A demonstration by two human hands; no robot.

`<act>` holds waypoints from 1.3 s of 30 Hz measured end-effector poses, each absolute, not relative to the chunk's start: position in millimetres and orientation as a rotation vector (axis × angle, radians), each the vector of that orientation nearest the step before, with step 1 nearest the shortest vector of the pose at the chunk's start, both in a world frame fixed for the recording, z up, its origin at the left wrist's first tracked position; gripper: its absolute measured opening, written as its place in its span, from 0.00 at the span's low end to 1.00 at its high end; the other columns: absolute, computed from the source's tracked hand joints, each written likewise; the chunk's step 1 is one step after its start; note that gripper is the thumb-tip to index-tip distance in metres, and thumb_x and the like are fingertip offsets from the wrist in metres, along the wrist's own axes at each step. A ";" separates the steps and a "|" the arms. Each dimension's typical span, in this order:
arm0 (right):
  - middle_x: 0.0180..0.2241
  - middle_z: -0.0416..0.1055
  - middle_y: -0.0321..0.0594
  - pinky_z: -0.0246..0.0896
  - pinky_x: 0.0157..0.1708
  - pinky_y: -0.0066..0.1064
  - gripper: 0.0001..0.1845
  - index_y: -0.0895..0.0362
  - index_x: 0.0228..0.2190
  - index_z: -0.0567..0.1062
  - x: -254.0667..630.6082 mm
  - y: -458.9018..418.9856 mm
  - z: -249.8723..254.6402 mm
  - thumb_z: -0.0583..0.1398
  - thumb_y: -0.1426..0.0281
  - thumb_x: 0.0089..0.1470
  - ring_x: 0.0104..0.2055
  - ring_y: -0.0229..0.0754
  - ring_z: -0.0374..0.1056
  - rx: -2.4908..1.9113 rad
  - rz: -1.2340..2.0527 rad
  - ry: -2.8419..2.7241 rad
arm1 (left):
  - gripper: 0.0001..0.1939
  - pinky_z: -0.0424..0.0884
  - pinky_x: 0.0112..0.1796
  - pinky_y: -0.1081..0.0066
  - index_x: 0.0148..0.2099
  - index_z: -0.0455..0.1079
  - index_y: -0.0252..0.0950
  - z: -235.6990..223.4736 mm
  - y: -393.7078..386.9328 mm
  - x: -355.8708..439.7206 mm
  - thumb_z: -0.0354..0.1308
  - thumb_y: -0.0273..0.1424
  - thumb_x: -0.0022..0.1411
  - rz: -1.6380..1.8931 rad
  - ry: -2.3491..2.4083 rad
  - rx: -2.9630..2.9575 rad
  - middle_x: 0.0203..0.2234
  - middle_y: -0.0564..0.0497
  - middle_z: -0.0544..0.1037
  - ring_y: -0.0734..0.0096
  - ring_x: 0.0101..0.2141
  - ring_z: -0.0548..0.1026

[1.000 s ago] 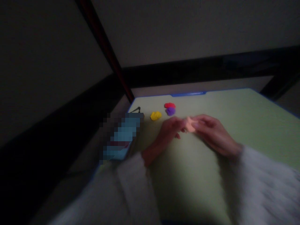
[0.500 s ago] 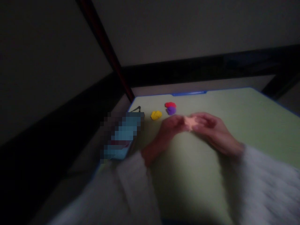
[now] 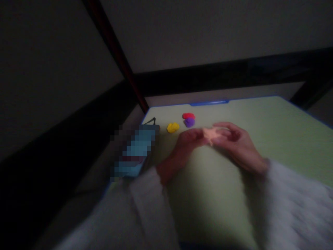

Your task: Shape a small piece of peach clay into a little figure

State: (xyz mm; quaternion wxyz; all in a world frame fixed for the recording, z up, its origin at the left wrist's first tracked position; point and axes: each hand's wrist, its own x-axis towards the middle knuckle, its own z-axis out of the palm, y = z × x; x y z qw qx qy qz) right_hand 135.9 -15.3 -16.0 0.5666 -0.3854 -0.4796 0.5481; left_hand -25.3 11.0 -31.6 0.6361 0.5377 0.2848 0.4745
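A pale peach piece of modelling clay (image 3: 210,134), with uneven points like a small star, is held above the table between my two hands. My left hand (image 3: 187,140) pinches its left side, fingers curled and partly hidden. On the other side, my right hand (image 3: 239,144) grips the clay with the thumb low in front and the fingers bent behind. Beyond my hands lie a yellow clay lump (image 3: 173,127), a purple clay lump (image 3: 189,122) and a red clay piece (image 3: 188,116); the purple one touches the red one. Blur hides the exact fingertip contact.
The pale green table (image 3: 273,146) has a blue rim and a blue handle-like strip (image 3: 209,103) at its far edge. A blurred-out light blue object (image 3: 137,149) lies along the left edge, with a thin dark loop at its far end. Walls rise behind.
The fingers of my right hand have lifted and spread a little from the peach clay, and the clay looks slightly turned. The other clay pieces stay in place.
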 end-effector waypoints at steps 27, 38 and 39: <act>0.29 0.76 0.37 0.66 0.33 0.28 0.14 0.57 0.30 0.77 135.1 -15.9 -13.2 0.69 0.67 0.37 0.30 0.36 0.70 -0.930 1.364 -1.192 | 0.11 0.66 0.33 0.73 0.31 0.69 0.32 -32.9 12.6 -27.0 0.60 0.37 0.51 1.073 0.828 1.443 0.26 0.51 0.76 0.75 0.28 0.71; 0.24 0.73 0.35 0.60 0.25 0.26 0.10 0.57 0.24 0.76 137.4 -13.6 -17.1 0.69 0.66 0.38 0.24 0.33 0.65 -0.960 1.387 -1.169 | 0.12 0.65 0.32 0.74 0.31 0.69 0.32 -35.6 12.8 -26.2 0.61 0.37 0.51 1.072 0.856 1.458 0.25 0.52 0.75 0.75 0.28 0.71; 0.24 0.73 0.35 0.59 0.25 0.26 0.09 0.57 0.24 0.76 137.8 -13.1 -17.4 0.68 0.66 0.39 0.24 0.33 0.65 -0.947 1.419 -1.152 | 0.12 0.65 0.32 0.74 0.31 0.69 0.32 -35.3 12.8 -26.0 0.61 0.37 0.50 1.073 0.844 1.430 0.25 0.52 0.75 0.76 0.28 0.71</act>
